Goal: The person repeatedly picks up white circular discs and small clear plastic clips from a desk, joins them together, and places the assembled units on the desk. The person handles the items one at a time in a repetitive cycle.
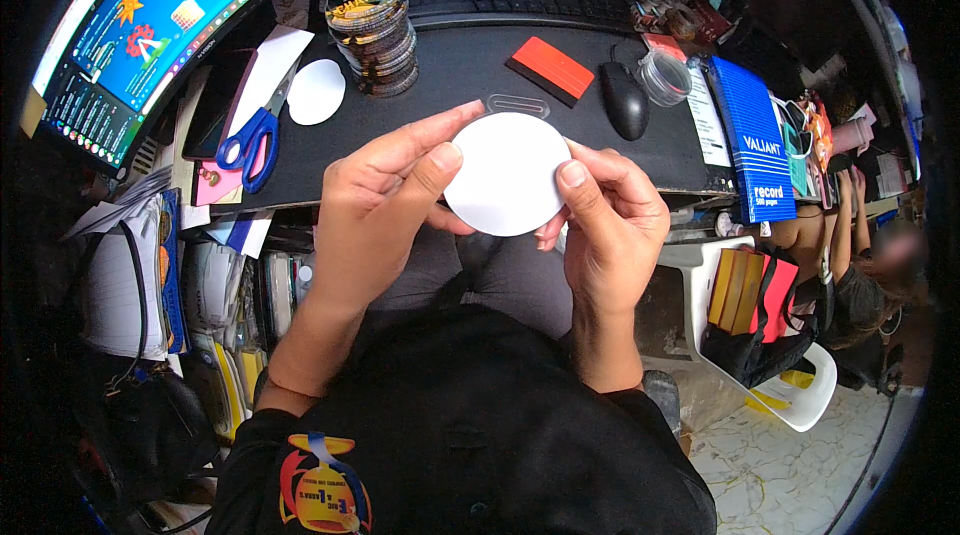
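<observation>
Between my two hands is a plain white round disc [505, 175], its blank face toward me, held over the near edge of the desk. My left hand [375, 200] grips its left edge, thumb in front and fingers behind. On the right edge, my right hand [612, 215] pinches it, thumb on the face and fingertips mostly hidden behind. Just beyond the disc lies a clear plastic piece with a slot [517, 105]. A tall stack of round printed discs [372, 40] stands at the back left, beside another white round piece [317, 92].
Blue-handled scissors [250, 147] and papers lie at the left. A red squeegee card [550, 70], black mouse [624, 100] and clear round container [665, 75] sit at the right, near a blue record book [752, 140]. A white chair [815, 390] holds a bag; another person sits beyond.
</observation>
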`<state>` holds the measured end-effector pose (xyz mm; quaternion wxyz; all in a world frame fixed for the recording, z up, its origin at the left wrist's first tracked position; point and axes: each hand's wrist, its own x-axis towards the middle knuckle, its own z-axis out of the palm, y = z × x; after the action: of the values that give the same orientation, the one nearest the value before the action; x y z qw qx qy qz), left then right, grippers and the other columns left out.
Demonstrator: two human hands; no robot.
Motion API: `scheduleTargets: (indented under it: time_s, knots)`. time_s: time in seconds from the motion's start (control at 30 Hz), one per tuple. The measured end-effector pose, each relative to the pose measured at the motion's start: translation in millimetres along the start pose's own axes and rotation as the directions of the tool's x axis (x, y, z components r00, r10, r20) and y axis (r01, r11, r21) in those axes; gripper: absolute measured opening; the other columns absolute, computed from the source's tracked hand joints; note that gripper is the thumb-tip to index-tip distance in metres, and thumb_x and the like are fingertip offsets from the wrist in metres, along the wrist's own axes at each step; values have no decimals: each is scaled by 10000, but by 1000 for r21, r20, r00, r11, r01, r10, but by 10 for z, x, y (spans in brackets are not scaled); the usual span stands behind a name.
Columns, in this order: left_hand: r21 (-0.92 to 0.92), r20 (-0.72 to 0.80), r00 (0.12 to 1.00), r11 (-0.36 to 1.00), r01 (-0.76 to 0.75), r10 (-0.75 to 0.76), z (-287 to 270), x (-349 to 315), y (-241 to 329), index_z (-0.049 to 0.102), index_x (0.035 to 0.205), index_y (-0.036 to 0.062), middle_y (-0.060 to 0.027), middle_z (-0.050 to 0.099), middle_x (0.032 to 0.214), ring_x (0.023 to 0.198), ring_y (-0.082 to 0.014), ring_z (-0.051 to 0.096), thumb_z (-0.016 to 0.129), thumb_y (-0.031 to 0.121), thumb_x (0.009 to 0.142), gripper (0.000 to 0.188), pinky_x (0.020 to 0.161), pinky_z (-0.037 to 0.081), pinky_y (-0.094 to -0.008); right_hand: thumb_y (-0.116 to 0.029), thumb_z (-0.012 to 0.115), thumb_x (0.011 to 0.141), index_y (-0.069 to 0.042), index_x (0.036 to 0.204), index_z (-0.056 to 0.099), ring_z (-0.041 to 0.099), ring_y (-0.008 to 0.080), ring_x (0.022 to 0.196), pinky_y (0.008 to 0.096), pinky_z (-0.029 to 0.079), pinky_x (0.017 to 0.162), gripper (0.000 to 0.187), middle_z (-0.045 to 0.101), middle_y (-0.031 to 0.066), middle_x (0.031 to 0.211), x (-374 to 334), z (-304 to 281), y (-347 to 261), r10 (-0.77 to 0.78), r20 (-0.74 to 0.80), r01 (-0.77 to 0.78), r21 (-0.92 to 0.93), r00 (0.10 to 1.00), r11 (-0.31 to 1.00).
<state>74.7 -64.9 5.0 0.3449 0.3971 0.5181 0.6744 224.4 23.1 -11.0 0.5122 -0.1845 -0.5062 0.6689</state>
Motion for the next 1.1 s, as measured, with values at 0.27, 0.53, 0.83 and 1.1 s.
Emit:
scheduleTargets:
  time_s: [0.27, 0.53, 0.83, 1.1]
  knots:
    - [30, 15, 998, 998, -62, 61, -9, -10, 23, 586, 1219, -20, -174, 638, 1134, 862, -161, 671, 551, 146, 945, 322, 582, 572, -213, 8, 655, 854, 78, 1014, 645, 596, 120, 563, 213, 484, 484, 175, 635, 114, 807, -20, 7, -27, -38, 13, 38, -16, 999, 999]
    - [32, 13, 998, 997, -67, 67, -15, -38, 62, 600, 1206, -12, -164, 646, 1123, 852, -139, 666, 558, 147, 943, 310, 581, 565, -206, 16, 644, 859, 63, 1020, 650, 598, 113, 584, 211, 486, 506, 168, 616, 100, 810, -52, 21, -55, -110, 37, 112, -60, 993, 992]
    - [153, -43, 995, 984, -87, 94, 15, -64, 104, 630, 1164, -10, -117, 674, 1046, 817, -122, 662, 541, 124, 948, 269, 617, 528, -199, -29, 639, 866, 46, 1008, 639, 561, 98, 554, 194, 455, 454, 160, 608, 86, 788, -66, 84, -37, -107, -24, 103, -146, 994, 984]
    - [459, -95, 972, 876, -149, 216, 145, -75, -178, 630, 1116, -12, -111, 690, 823, 720, -52, 638, 553, 82, 925, 226, 619, 479, -200, -91, 761, 795, -36, 899, 534, 508, 42, 716, 179, 420, 616, 256, 555, -7, 827, 92, 216, 207, -167, -43, 123, -505, 985, 854]
